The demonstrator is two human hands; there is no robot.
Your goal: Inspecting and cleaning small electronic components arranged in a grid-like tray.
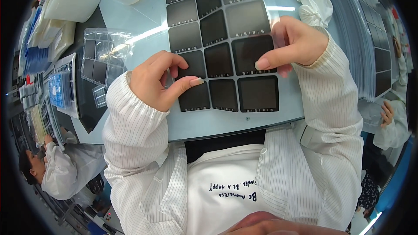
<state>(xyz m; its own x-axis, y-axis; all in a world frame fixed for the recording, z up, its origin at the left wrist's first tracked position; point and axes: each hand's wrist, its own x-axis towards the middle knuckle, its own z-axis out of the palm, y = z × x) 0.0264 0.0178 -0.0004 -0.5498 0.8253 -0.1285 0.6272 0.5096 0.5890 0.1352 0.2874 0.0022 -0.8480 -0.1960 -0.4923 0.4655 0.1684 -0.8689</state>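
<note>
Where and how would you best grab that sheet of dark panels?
The sheet is probably best held by its long side edges, one hand from each side, thumbs on top: it looks thin and broad, and the left hand and right hand are at those edges.

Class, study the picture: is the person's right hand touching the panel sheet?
Touching: the head view shows the right hand at the sheet's right edge, its thumb laid over the dark face.
</note>
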